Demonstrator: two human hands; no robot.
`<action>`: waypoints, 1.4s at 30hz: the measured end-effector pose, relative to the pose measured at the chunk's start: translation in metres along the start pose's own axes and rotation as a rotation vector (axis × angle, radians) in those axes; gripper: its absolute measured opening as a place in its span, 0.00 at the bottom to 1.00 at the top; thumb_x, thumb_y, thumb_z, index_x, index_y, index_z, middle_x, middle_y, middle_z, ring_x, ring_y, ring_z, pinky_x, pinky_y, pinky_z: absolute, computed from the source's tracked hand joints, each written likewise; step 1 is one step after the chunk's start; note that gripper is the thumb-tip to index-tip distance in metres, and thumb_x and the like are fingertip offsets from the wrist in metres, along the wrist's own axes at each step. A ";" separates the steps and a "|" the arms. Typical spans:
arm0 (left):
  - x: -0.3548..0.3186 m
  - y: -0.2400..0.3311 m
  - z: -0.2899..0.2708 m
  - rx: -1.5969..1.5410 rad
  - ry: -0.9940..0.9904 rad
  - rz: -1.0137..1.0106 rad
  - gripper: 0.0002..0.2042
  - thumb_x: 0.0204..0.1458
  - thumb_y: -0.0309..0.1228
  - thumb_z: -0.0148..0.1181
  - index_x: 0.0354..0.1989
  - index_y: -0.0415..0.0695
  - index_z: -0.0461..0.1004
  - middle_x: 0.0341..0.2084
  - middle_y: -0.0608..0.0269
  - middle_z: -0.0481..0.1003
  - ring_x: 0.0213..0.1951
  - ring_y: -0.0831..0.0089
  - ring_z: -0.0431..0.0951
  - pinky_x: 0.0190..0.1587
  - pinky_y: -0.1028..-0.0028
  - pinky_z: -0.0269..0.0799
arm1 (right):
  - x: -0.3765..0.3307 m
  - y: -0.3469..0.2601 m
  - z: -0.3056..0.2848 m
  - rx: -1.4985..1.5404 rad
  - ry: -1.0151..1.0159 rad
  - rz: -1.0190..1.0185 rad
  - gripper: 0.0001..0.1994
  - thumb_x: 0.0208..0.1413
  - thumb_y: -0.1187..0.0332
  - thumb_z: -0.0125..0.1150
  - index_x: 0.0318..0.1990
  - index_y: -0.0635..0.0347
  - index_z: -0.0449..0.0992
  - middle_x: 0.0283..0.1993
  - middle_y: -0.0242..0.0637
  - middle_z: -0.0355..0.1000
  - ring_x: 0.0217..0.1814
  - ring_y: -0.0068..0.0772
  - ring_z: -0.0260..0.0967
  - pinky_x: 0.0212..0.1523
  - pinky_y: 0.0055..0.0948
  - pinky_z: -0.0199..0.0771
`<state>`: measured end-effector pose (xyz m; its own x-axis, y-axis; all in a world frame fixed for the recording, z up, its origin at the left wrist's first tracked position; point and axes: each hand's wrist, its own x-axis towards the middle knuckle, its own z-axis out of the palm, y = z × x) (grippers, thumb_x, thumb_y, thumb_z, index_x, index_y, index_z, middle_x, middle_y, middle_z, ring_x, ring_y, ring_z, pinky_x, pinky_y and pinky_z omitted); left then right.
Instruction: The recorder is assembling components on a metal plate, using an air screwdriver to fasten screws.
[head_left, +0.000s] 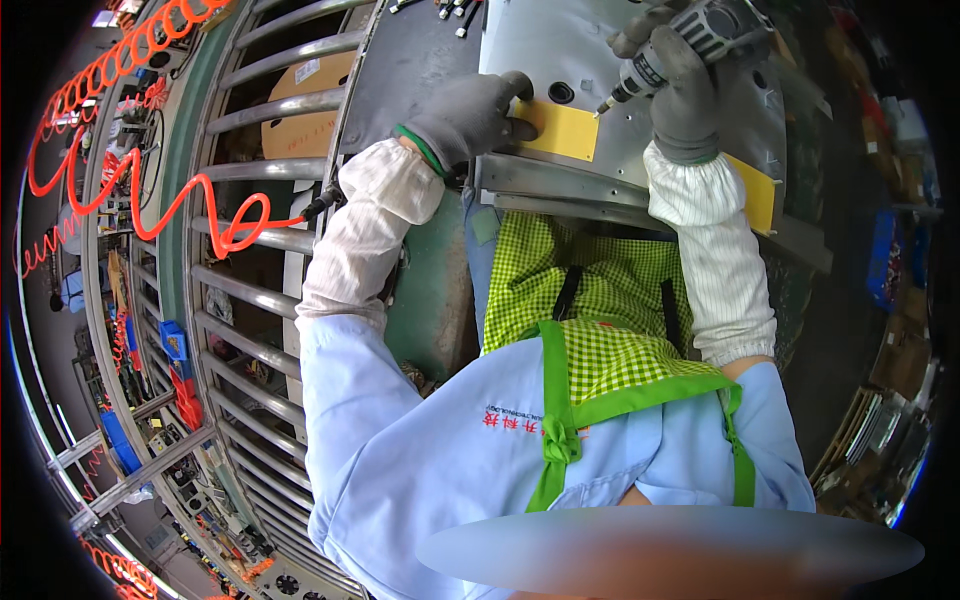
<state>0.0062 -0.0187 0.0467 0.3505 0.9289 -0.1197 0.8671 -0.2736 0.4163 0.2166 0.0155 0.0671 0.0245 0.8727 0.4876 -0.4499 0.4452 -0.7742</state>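
My left hand [470, 120], in a grey glove with a green cuff, grips the left end of a yellow rectangular plate [562, 132]. The plate lies flat on a grey metal panel [545, 50] with holes in it, near the panel's front edge. Wrapped in my right hand [688, 105], also gloved in grey, is a grey and black drill-like power tool [705, 35]. Its narrow nose points down and left, with the tip at the plate's upper right corner. Whether the tip touches the plate I cannot tell. Partly behind my right forearm shows another yellow piece [755, 195].
Several small black-and-silver parts [462, 12] lie beyond my left hand. A roller conveyor [270, 190] runs along the left, with a piece of brown cardboard [310, 110] under its rollers. An orange coiled air hose [200, 205] hangs there. Boxes [905, 350] stand far right.
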 end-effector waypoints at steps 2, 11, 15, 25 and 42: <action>0.001 -0.001 0.000 -0.060 -0.085 -0.092 0.21 0.48 0.39 0.67 0.49 0.45 0.71 0.32 0.51 0.79 0.37 0.53 0.80 0.42 0.62 0.74 | 0.001 0.003 -0.002 -0.016 -0.049 0.043 0.17 0.54 0.68 0.57 0.49 0.66 0.67 0.28 0.37 0.71 0.28 0.26 0.69 0.30 0.26 0.71; -0.005 -0.008 0.009 -0.076 0.040 0.018 0.19 0.47 0.37 0.67 0.46 0.44 0.72 0.24 0.55 0.77 0.28 0.60 0.79 0.33 0.64 0.72 | 0.002 -0.007 0.015 0.066 -0.105 0.004 0.19 0.54 0.69 0.58 0.51 0.68 0.65 0.29 0.37 0.71 0.29 0.29 0.69 0.32 0.28 0.72; -0.004 -0.011 0.008 -0.067 0.031 0.023 0.19 0.48 0.37 0.67 0.46 0.44 0.72 0.24 0.56 0.77 0.28 0.60 0.79 0.33 0.64 0.72 | 0.012 0.007 0.028 1.045 -0.367 -0.266 0.19 0.54 0.70 0.58 0.51 0.68 0.65 0.30 0.37 0.71 0.29 0.29 0.70 0.32 0.28 0.72; -0.004 -0.014 0.011 -0.081 0.021 0.021 0.19 0.48 0.38 0.67 0.46 0.44 0.72 0.24 0.55 0.77 0.29 0.59 0.79 0.33 0.64 0.73 | -0.001 0.011 -0.007 -0.033 -0.109 -0.014 0.18 0.54 0.69 0.58 0.51 0.66 0.66 0.29 0.35 0.71 0.27 0.27 0.69 0.29 0.26 0.71; -0.015 -0.022 0.003 -0.092 0.067 0.024 0.24 0.46 0.36 0.69 0.52 0.45 0.70 0.24 0.56 0.75 0.29 0.60 0.78 0.35 0.65 0.73 | 0.009 0.009 0.006 -0.233 -0.320 -0.008 0.11 0.53 0.71 0.60 0.42 0.65 0.71 0.31 0.37 0.75 0.29 0.28 0.74 0.31 0.28 0.75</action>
<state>-0.0169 -0.0278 0.0363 0.3436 0.9378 -0.0500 0.8215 -0.2744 0.4998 0.2079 0.0261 0.0668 -0.2690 0.7785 0.5670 -0.2349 0.5179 -0.8225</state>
